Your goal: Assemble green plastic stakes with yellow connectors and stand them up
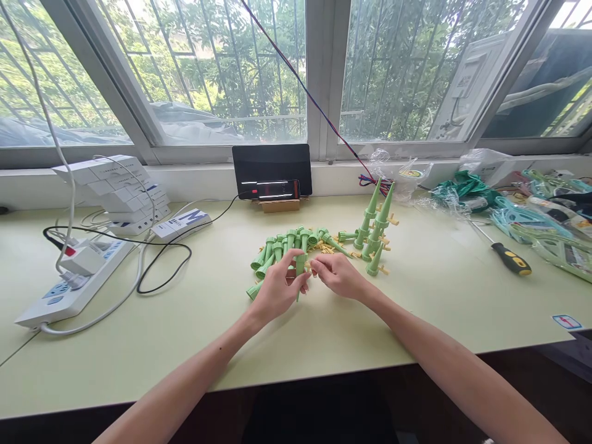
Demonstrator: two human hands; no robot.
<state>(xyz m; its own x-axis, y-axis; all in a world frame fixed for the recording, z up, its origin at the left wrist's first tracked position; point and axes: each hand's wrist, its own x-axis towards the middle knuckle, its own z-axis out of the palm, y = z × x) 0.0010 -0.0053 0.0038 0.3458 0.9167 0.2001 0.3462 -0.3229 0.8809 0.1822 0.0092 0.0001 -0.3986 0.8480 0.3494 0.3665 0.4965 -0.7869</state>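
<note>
My left hand (280,285) is closed round a green plastic watering spike (300,265), its tip pointing down. From the right, my right hand (337,274) pinches a small yellow valve piece (308,264) against the spike's side; how far it sits in is too small to tell. Just beyond my hands lies a heap of loose green spikes (266,256) beside a pile of yellow valve pieces (329,246). To the right, several spikes with yellow pieces in their sides stand point up, some stacked on one another (375,228).
A power strip (78,280) with cables and stacked white boxes (123,191) occupy the left. At the back, a phone (277,190) leans before a dark tablet (272,163). A screwdriver (511,258) and bagged items (531,216) lie on the right. The table's front edge is near my forearms.
</note>
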